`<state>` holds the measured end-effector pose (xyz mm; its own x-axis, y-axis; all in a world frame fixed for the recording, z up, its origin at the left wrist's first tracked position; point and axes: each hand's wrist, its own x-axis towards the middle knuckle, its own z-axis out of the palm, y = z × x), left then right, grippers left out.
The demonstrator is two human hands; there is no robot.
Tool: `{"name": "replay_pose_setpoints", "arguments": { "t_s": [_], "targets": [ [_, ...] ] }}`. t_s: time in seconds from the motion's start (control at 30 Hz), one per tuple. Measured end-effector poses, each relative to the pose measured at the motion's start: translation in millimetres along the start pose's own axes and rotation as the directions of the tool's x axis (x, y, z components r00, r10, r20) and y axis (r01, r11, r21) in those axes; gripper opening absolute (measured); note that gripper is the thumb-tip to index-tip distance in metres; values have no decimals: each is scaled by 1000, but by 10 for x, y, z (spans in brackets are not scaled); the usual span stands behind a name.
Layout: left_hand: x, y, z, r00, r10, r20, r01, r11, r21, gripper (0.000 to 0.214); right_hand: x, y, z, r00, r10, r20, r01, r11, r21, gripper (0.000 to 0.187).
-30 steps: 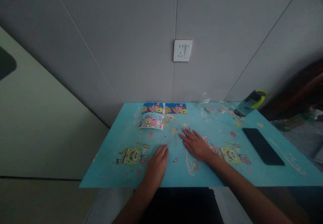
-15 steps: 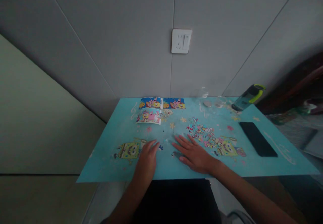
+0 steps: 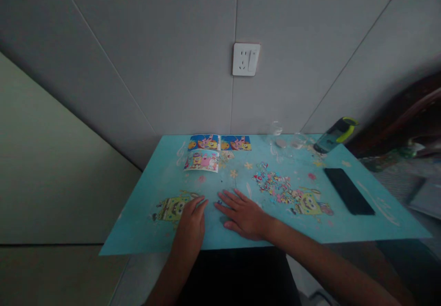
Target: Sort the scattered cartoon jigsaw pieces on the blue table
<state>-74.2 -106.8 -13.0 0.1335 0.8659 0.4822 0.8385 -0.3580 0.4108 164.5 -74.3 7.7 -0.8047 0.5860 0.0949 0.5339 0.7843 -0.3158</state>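
Note:
My right hand (image 3: 244,215) lies palm down on the blue cartoon-printed table mat (image 3: 138,225), fingers spread. By its fingertips is a small dark blue piece (image 3: 219,202); whether other pieces lie under the palm is hidden. My left hand (image 3: 190,221) rests on its edge to the left, beside a printed yellow sponge figure. Its thumb and forefinger are slightly apart with nothing visible between them, though the other fingers are mostly hidden. Right of my right hand spreads a loose heap of tiny multicoloured pieces (image 3: 274,186), apparently small puzzle pieces.
Cartoon picture cards (image 3: 201,160) stand and lie at the back left. Clear plastic containers (image 3: 298,140) sit at the back, near a tilted-looking drinking bottle (image 3: 336,135) with a yellow-green handle. A black flat rectangular object (image 3: 347,190) lies at right. A wall with a socket (image 3: 245,59) rises behind.
My right hand has slid left across the mat, over where small dark pieces lay, toward my left hand. My left hand has shifted slightly left. The camera view has moved a little.

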Motion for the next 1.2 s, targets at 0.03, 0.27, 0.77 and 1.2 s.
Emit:
{"name": "replay_pose_setpoints", "arguments": {
  "t_s": [0.03, 0.27, 0.77, 1.2],
  "targets": [
    [0, 9, 11, 1000, 10, 6, -10, 1000, -8, 34, -35, 28, 2, 1000, 21, -5, -21, 1000, -12, 61],
    [34, 129, 107, 994, 86, 64, -85, 996, -24, 36, -402, 335, -57, 973, 192, -128, -205, 973, -103, 58],
    [-112, 771, 275, 917, 204, 342, -242, 968, 72, 36, -867, 907, -256, 879, 403, -257, -452, 874, -178, 50],
    [854, 842, 677, 893, 331, 305, -384, 914, 133, 54, -716, 505, -197, 921, 342, -187, -373, 913, -165, 57]
  ]
}}
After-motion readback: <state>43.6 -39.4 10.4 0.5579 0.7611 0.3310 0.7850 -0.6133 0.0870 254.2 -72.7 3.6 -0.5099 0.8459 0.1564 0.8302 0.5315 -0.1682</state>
